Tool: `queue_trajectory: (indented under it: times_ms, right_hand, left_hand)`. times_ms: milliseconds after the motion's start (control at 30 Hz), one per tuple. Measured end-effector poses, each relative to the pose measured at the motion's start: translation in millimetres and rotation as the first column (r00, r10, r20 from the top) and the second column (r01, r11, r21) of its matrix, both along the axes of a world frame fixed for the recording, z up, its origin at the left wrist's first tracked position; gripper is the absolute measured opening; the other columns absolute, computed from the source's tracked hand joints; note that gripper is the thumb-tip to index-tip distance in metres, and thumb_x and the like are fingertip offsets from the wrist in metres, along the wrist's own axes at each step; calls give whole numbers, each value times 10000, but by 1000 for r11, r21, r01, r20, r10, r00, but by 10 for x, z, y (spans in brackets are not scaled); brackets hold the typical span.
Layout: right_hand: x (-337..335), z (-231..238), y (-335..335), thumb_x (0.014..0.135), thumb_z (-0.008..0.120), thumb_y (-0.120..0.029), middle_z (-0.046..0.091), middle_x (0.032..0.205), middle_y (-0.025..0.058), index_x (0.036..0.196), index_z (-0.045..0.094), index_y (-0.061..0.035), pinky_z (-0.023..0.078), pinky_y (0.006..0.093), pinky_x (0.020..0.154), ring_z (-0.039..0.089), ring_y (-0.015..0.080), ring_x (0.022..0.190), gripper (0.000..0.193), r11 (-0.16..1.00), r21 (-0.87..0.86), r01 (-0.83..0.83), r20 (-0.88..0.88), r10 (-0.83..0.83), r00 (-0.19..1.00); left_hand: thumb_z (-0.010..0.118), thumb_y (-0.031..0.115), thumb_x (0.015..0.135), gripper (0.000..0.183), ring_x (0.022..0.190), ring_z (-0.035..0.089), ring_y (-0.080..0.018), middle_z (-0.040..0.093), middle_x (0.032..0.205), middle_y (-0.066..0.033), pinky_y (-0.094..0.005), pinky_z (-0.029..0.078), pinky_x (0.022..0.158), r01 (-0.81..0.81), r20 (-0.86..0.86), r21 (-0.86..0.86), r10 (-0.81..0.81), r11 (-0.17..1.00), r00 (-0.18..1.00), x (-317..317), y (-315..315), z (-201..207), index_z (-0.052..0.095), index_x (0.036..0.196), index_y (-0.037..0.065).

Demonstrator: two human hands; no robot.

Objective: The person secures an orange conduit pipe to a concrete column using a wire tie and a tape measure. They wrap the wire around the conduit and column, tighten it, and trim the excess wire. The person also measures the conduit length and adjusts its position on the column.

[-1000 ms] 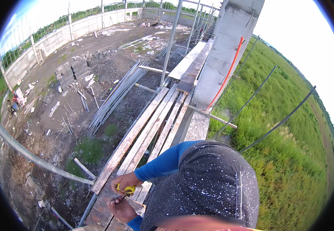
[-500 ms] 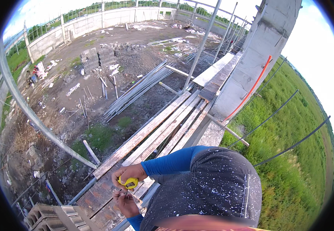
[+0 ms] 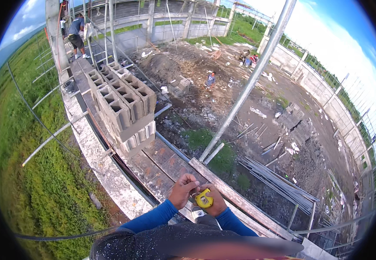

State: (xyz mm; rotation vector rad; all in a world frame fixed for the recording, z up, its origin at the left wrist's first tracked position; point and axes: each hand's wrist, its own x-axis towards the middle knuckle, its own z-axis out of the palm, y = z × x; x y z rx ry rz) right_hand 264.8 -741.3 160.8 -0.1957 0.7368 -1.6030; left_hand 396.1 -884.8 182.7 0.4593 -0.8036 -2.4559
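A yellow tape measure (image 3: 204, 199) sits in my right hand (image 3: 216, 204), whose fingers are wrapped round its case. Close beside it, my left hand (image 3: 181, 191) is closed in a pinch, with fingertips almost at the case. What those fingertips grip is too small to make out. Both hands are together over the plank walkway (image 3: 164, 158), just in front of my body. Beyond them stands a stack of grey hollow concrete blocks (image 3: 125, 102) on the same walkway.
Left of the planks runs a concrete beam (image 3: 110, 180), with grass far below. A steel scaffold pole (image 3: 253, 78) slants up on the right. Metal pipes (image 3: 279, 184) lie on the ground below. Another person (image 3: 76, 32) stands at the walkway's far end.
My view has swung left, so the block stack now stands ahead rather than at the lower left edge. My hands remain close together, with the tape measure still in the right one.
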Motion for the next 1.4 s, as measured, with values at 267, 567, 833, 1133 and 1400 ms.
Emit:
queue_trajectory:
  times_ms: [267, 567, 833, 1133, 1400]
  right_hand:
    - [159, -17, -366, 993, 614, -80, 677, 1196, 143, 1266, 621, -44, 613, 457, 923, 698, 277, 1104, 275, 936, -27, -350, -213, 337, 917]
    - [466, 23, -823, 975, 771, -229, 675, 1316, 97, 1425, 585, -9, 510, 367, 1040, 621, 175, 1210, 534, 781, 121, -612, -653, 527, 544]
    - [462, -80, -330, 956, 756, -335, 704, 1168, 149, 1156, 778, -93, 471, 468, 1034, 633, 335, 1160, 314, 961, -25, -277, -989, 15, 144]
    - [230, -140, 553, 996, 676, -270, 707, 1008, 183, 1060, 714, -46, 545, 464, 840, 692, 382, 948, 237, 955, 107, 275, -940, 7, 340]
    - [-950, -283, 1452, 988, 646, -220, 663, 926, 153, 993, 673, -71, 513, 496, 837, 647, 388, 922, 152, 836, -55, 546, -994, -98, 50]
  left_hand:
    - [666, 60, 1005, 120, 720, 586, -77, 585, 887, 16, -224, 472, 642, -61, 58, -313, 83, 948, 995, 573, -142, 270, 554, 1036, 90]
    - [653, 95, 1043, 59, 962, 601, -86, 591, 1008, -2, -283, 512, 867, -100, 167, -701, 299, 706, 940, 926, -63, 402, 599, 1057, 76]
    - [670, 8, 1006, 73, 939, 606, -100, 593, 1060, -33, -264, 504, 840, 35, 205, -640, 127, 768, 970, 677, 100, 324, 614, 1032, 48]
    - [678, 26, 998, 296, 904, 562, -83, 583, 1042, -26, -234, 474, 813, 394, 364, -626, -196, 673, 911, -44, 391, 136, 550, 1265, 32]
    - [621, 84, 1030, 325, 813, 599, -100, 659, 909, -48, -255, 501, 769, 582, 371, -501, -448, 641, 813, -1493, 966, 207, 586, 1344, 11]
